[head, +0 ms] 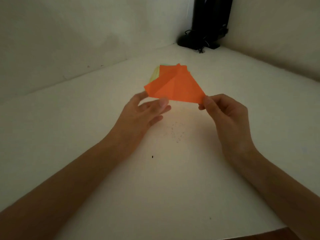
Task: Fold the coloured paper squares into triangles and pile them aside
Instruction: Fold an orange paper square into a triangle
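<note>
An orange paper [180,89], creased and partly folded, hangs in the air above the middle of the white table [69,135]. My right hand [223,115] pinches its near right corner between thumb and forefinger. At the paper's near left corner is my left hand [147,111], a fingertip against the corner and the thumb at the lower edge, the other fingers relaxed and straight. Behind the held sheet lie more orange papers [183,69] and a yellow-green paper [155,75] on the table, mostly hidden by it.
A black stand with cables [206,37] fills the far corner where the two walls meet. Small dark specks [174,132] dot the table under my hands. The table's front edge [259,231] runs along the lower right.
</note>
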Demonstrator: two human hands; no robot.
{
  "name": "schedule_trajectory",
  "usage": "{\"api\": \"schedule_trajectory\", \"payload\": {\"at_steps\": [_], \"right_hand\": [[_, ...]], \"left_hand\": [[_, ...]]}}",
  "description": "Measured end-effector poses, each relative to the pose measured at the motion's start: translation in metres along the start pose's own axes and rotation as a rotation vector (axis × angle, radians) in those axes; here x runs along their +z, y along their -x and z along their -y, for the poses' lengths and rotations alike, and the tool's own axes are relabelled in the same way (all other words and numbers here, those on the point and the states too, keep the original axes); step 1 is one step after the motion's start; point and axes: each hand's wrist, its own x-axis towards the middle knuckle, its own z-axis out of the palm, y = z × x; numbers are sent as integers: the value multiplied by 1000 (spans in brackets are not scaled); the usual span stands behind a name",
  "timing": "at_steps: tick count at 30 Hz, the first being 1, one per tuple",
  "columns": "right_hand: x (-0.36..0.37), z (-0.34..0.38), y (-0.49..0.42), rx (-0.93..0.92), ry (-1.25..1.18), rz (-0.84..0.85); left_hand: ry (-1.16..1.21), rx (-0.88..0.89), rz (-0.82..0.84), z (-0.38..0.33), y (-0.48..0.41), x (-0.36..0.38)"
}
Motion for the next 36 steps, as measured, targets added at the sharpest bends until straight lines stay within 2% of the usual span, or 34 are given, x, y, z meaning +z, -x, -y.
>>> {"api": "schedule_trajectory", "payload": {"at_steps": [2,4,8,10,15,19,24,27,32,36], "right_hand": [[5,4,1,61,-80,16],[9,6,6,79,-76,118],[14,4,11,49,-55,258],[13,3,10,23,-44,295],[12,-1,8,41,37,276],[12,-1,8,67,49,271],[10,-2,9,106,17,255],[11,-2,9,103,78,278],[8,5,5,174,-184,248],[7,3,0,155,-196,211]], "left_hand": [[60,-64,81,4,9,13],[-50,-14,110,9,15,24],[-69,48,-26,13,14,23],[-6,20,-7,13,15,23],[224,-59,-69,8,10,18],[262,-70,-86,5,7,13],[330,-15,-224,-6,-1,-6],[267,25,-233,-6,1,-8],[23,71,-177,-3,4,-4],[-139,109,-90,-4,8,3]]}}
